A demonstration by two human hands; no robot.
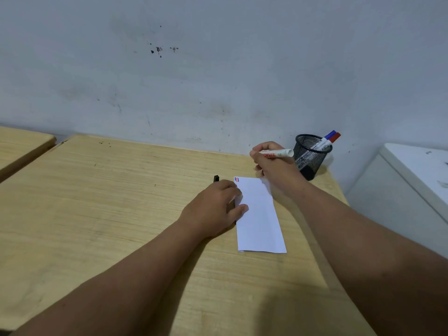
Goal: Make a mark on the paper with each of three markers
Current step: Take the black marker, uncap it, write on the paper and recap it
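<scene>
While left hand [215, 209] pins folded paper [259, 214] on desk [121, 202], black cap [216, 178] tucked in fingers, right hand [274, 163] grips uncapped third marker [276, 154] above sheet. Red, blue marks [236, 179] present; next: lower tip, stroke.

marker [276, 154] tip: hidden in right hand [274, 166] | black cap [216, 178]: mostly behind left hand [213, 209]

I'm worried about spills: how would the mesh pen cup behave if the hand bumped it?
The mesh cup looks light, being open wire. Two markers lean out over its rim on one side, so it may tip that way. Standing close to the desk edge, it could slide off.
</scene>
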